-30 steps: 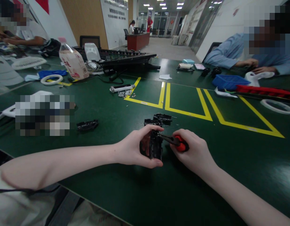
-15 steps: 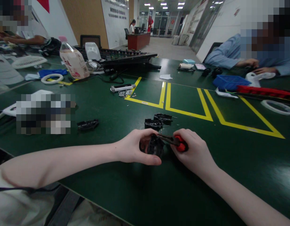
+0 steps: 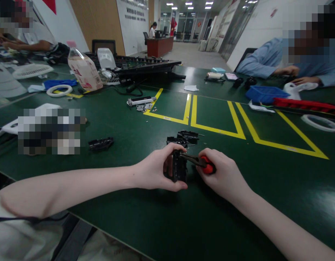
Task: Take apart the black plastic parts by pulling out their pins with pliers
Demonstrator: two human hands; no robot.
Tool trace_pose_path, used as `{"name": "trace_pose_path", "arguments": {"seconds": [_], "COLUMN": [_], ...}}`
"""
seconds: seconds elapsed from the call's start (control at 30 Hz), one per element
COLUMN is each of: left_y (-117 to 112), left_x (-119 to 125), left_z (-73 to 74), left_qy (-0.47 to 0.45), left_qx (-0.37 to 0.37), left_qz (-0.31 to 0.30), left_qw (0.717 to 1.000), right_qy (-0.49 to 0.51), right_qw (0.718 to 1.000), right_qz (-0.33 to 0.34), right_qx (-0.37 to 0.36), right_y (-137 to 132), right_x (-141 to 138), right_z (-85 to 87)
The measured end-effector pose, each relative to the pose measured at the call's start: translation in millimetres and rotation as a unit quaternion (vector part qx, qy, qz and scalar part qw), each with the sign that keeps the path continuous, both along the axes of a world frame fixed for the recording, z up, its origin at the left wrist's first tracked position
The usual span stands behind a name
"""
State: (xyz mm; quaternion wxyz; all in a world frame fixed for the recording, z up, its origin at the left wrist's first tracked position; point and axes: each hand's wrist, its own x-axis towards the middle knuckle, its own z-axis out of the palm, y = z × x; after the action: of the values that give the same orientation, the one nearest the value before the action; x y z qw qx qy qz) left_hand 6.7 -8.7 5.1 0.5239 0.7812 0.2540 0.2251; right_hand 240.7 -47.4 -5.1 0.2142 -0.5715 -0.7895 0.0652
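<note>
My left hand (image 3: 156, 168) grips a black plastic part (image 3: 180, 168) between thumb and fingers, holding it upright just over the green table (image 3: 145, 224). Closed round red handles, my right hand (image 3: 221, 170) holds a pair of pliers (image 3: 196, 159). The dark jaws of the pliers reach left and meet the upper end of the part; what they bite on is too small to make out. Just beyond my hands lie two similar black parts (image 3: 188, 136) with thin metal pins beside them. Another black part (image 3: 101, 143) rests farther left.
Yellow tape (image 3: 218, 130) marks boxes across the table. A white-and-black piece (image 3: 141, 101) and small metal bits lie beyond. At left stands a pink-capped bottle (image 3: 84, 70); at right are a blue tray (image 3: 265, 94) and a white ring (image 3: 321, 123). A person in blue sleeves (image 3: 261, 61) sits opposite.
My left hand has turned the black part so that its flat side faces me more squarely. The pliers have shifted slightly and stay at its upper end.
</note>
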Motion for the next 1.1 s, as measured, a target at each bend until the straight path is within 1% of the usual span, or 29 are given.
{"name": "trace_pose_path", "arguments": {"seconds": [0.3, 0.47, 0.7, 0.9, 1.1], "left_y": [-1.4, -1.6, -2.0, -1.2, -3.3], "left_x": [0.4, 0.6, 0.3, -0.6, -1.8], "left_z": [-0.7, -3.0, -1.2, -0.9, 6.0], "left_qy": [0.004, -0.004, 0.001, -0.003, 0.014], "left_qx": [0.008, 0.005, -0.008, 0.0, -0.009], "left_qz": [-0.005, -0.006, -0.01, -0.021, -0.009], "left_qw": [1.0, 1.0, 1.0, 1.0, 1.0], "right_qy": [-0.028, -0.023, -0.018, -0.013, -0.018], "right_qw": [0.999, 0.999, 1.0, 1.0, 0.999], "right_qz": [0.019, 0.017, 0.013, 0.028, 0.035], "right_qx": [0.038, 0.02, -0.017, -0.007, 0.002], "right_y": [1.7, 1.4, 0.7, 1.3, -0.4], "right_x": [0.3, 1.7, 1.7, 3.0, 2.1], "right_z": [-1.9, -1.5, 1.1, -0.4, -0.3]}}
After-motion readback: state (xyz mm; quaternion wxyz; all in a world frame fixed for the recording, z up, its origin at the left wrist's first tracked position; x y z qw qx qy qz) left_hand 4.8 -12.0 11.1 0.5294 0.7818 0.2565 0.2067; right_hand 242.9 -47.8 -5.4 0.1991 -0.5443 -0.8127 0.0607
